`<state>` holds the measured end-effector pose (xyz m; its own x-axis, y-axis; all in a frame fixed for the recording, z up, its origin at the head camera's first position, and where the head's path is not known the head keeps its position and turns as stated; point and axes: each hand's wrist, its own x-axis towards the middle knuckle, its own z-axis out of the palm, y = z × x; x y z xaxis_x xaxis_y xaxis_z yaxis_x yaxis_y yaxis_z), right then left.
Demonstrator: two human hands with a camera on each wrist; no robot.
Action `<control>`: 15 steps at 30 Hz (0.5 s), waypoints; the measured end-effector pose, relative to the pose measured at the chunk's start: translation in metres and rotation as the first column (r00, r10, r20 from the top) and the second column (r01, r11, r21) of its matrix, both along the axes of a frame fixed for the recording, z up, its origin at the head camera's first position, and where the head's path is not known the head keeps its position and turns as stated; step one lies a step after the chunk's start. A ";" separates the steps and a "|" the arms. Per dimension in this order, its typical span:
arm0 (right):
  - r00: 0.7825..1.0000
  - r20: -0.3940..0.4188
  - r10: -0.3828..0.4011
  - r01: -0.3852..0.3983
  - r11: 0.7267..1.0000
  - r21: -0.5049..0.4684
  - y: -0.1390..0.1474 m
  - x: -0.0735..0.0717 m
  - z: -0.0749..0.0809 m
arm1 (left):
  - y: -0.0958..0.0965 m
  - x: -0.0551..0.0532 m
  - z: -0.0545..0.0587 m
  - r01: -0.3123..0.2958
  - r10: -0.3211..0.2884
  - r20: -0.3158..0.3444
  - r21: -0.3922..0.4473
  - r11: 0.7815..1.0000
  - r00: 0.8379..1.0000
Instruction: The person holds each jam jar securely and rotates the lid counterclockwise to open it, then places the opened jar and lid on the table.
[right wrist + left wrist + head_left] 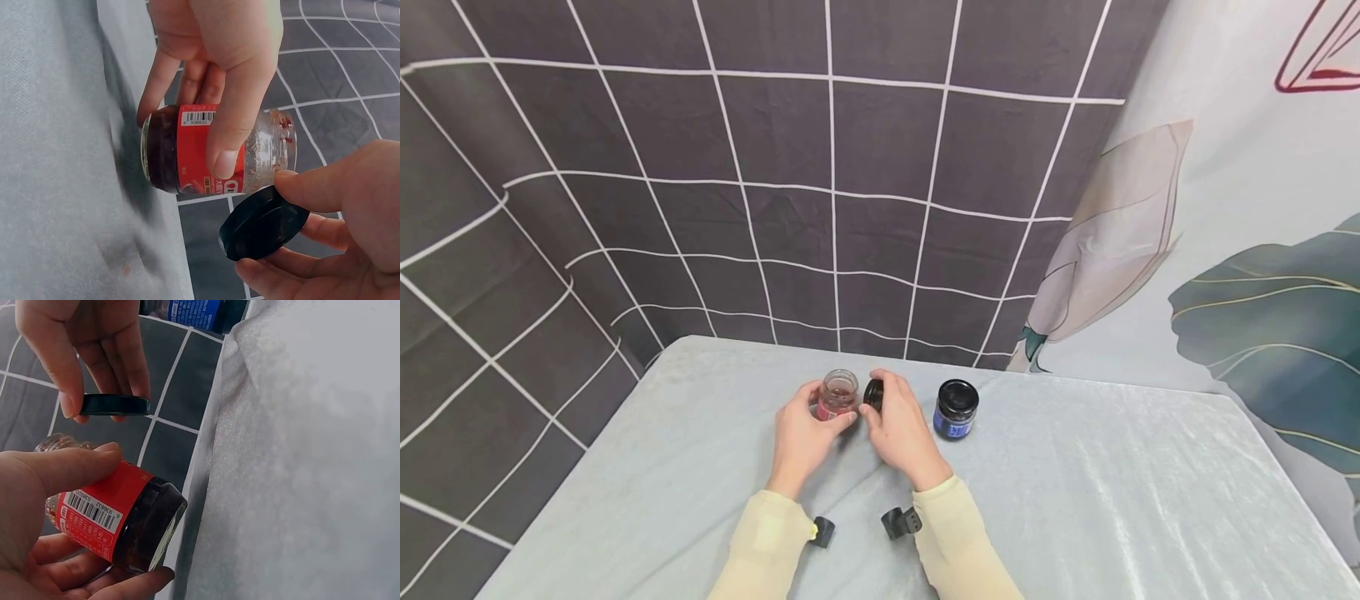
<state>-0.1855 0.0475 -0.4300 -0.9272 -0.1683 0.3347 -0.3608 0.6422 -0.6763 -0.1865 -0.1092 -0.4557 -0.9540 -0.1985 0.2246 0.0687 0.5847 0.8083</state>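
My left hand (803, 433) grips a glass jar (838, 393) with a red label, its thumb across the label and its mouth uncovered. Dark contents fill the lower part of this jar (167, 150), while the glass near the rim is smeared. Between thumb and fingers my right hand (898, 425) pinches a black lid (265, 222) by its edge. The lid is off the jar and tilted, just to the right of the mouth. In the left wrist view the lid (115, 404) shows edge-on, apart from the jar (119, 515).
A second jar (957, 410) with a blue label and a black lid on it stands upright to the right of my right hand. Pale grey cloth (1112, 492) covers the table. Behind the table hangs a dark curtain with white grid lines (880, 233).
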 end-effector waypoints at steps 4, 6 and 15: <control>1.000 -0.008 0.004 -0.004 1.000 0.008 0.000 0.000 0.000 | -0.001 -0.001 -0.001 -0.014 0.014 0.002 0.000 1.000 1.000; 1.000 -0.009 0.004 -0.004 1.000 0.013 0.000 0.000 0.000 | -0.002 -0.001 -0.001 -0.018 0.018 0.005 0.002 1.000 1.000; 1.000 -0.005 -0.001 0.001 1.000 0.014 0.000 -0.001 -0.003 | -0.003 -0.001 0.000 -0.026 0.025 0.020 0.019 0.999 0.999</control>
<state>-0.1868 0.0476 -0.4333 -0.9259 -0.1719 0.3365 -0.3629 0.6523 -0.6654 -0.1875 -0.1118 -0.4557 -0.9528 -0.2269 0.2016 0.0379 0.5701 0.8207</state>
